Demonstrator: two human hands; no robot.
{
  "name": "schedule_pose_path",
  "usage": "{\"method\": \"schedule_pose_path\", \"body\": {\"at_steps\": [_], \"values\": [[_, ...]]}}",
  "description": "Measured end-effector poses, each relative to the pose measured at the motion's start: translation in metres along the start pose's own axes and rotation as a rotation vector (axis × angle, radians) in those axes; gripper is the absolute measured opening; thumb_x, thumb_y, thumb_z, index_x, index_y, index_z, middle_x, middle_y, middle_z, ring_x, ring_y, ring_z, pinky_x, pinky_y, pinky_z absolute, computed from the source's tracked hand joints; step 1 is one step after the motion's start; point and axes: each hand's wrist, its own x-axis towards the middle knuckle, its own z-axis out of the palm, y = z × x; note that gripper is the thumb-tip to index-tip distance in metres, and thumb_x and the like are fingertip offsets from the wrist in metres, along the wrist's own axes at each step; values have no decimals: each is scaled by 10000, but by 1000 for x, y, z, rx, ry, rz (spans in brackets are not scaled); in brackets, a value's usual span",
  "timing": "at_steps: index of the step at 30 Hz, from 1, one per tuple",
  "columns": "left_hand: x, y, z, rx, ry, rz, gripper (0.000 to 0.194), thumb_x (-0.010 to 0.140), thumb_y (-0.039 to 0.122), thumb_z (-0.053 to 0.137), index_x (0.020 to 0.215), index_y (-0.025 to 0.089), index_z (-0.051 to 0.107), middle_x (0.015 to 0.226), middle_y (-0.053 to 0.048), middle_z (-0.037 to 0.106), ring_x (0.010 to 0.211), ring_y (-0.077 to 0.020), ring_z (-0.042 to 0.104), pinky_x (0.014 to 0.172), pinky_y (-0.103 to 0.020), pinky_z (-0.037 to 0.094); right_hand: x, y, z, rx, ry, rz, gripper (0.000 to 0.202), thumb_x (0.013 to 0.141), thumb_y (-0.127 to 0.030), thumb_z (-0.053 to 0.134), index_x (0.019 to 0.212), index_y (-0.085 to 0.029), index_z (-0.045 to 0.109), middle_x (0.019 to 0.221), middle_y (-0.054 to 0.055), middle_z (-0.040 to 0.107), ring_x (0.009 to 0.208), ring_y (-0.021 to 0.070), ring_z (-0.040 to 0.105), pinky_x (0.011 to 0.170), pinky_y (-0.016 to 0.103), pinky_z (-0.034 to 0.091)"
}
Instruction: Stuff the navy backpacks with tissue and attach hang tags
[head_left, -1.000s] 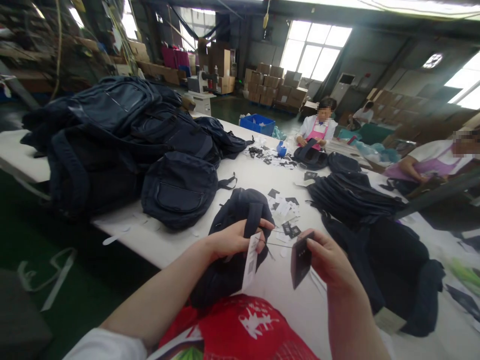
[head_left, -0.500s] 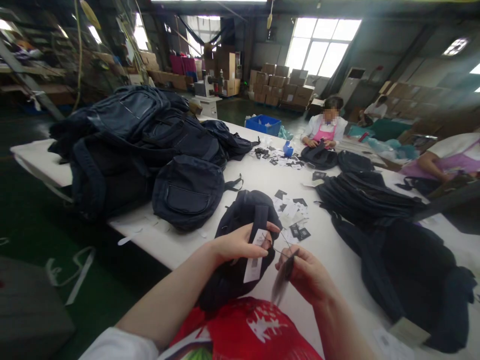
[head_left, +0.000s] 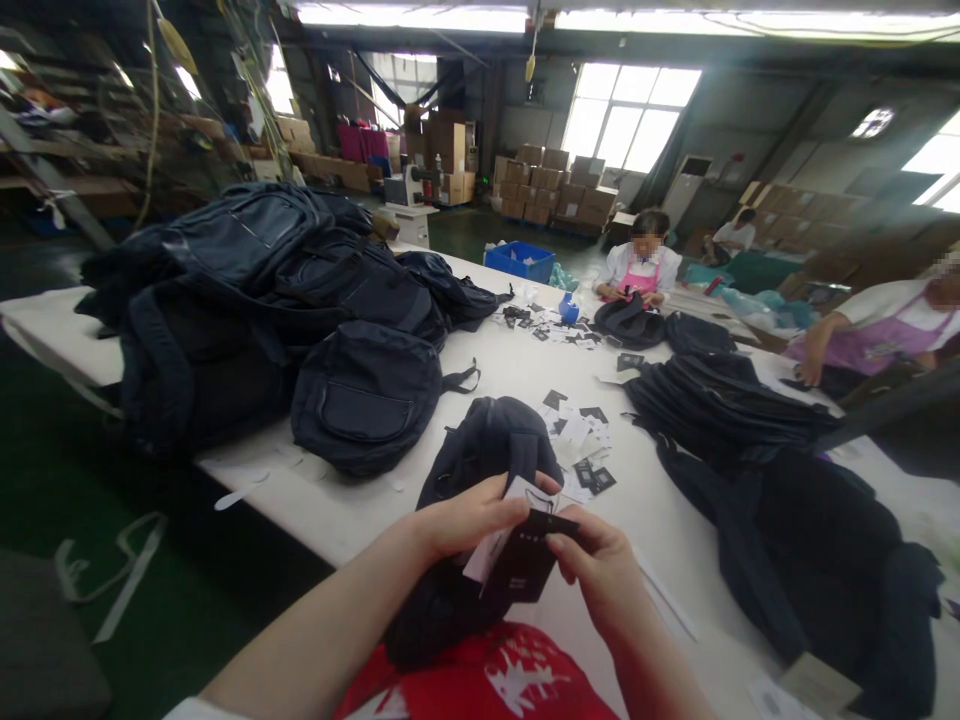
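A dark navy backpack (head_left: pixel 450 480) lies upright on the white table just in front of me, its strap towards my hands. My left hand (head_left: pixel 487 510) is closed on a white paper tag (head_left: pixel 480 562) beside the strap, thumb on top. Between finger and thumb, my right hand (head_left: pixel 592 550) pinches a black hang tag (head_left: pixel 525 560) with small pale print. The black tag overlaps the white one. A thin dark string loops at the top of the tags, near my left fingertips; its fastening to the backpack is hidden.
Several navy backpacks (head_left: pixel 360 400) are heaped at the left, and more backpacks (head_left: pixel 817 560) lie at the right. Loose black and white tags (head_left: pixel 581 435) are scattered beyond my hands. A blue bin (head_left: pixel 520 260) stands farther back. Two people (head_left: pixel 637 265) work across the table.
My right hand has brought the black tag leftwards against the white tag, and its printed face now shows. The string between my hands has gone from stretched to a short loop.
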Motion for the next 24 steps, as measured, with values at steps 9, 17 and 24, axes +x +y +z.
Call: {"method": "schedule_pose_path", "body": {"at_steps": [9, 17, 24], "values": [[-1, -3, -8, 255, -96, 34, 667, 723, 270, 764, 1312, 163, 469, 1034, -76, 681, 926, -219, 652, 836, -349, 525, -9, -14, 9, -72, 27, -92, 221, 847, -404, 662, 915, -195, 683, 600, -16, 607, 465, 95, 552, 472, 212, 465], [0, 1, -12, 210, -192, 16, 750, 655, 253, 818, 1312, 174, 466, 1034, -81, 686, 911, -225, 658, 794, -331, 542, 0, -20, -13, -173, -222, 3, 302, 917, -410, 557, 1086, -178, 649, 476, -34, 585, 385, 114, 565, 416, 205, 453], [4, 3, -9, 122, -275, 31, 522, 635, 271, 831, 1095, 165, 609, 893, -24, 675, 793, -162, 634, 710, -244, 521, 14, -26, -9, -548, -229, -374, 196, 867, -212, 589, 1031, -219, 697, 612, -21, 628, 480, 86, 559, 502, 200, 464]]}}
